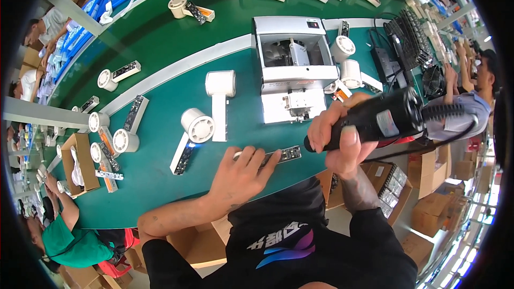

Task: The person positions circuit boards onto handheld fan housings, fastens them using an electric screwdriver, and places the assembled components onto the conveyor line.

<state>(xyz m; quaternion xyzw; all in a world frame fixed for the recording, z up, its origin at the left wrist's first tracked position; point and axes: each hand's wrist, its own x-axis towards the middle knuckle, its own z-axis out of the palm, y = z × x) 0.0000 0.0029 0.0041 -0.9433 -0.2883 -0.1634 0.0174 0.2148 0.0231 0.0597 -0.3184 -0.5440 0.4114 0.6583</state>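
My right hand [342,134] is wrapped round a black electric screwdriver [375,123], whose cable leaves its right end. The tool is tilted, and its narrow end points left toward a narrow strip with a circuit board [290,153] near the table's front edge. My left hand [242,174] lies over that strip with bent fingers, its thumb along the board, pinning it down. Most of the strip is hidden under the fingers. Just beyond my left hand are a white handheld fan [199,127] with its handle circuitry exposed and another white fan [220,84].
A grey machine [294,59] stands on the green table [160,128] ahead. Several more fans lie at the left, and others sit on the green conveyor [225,16] behind a pale rail. An open cardboard box [80,163] stands far left. Co-workers sit at both sides.
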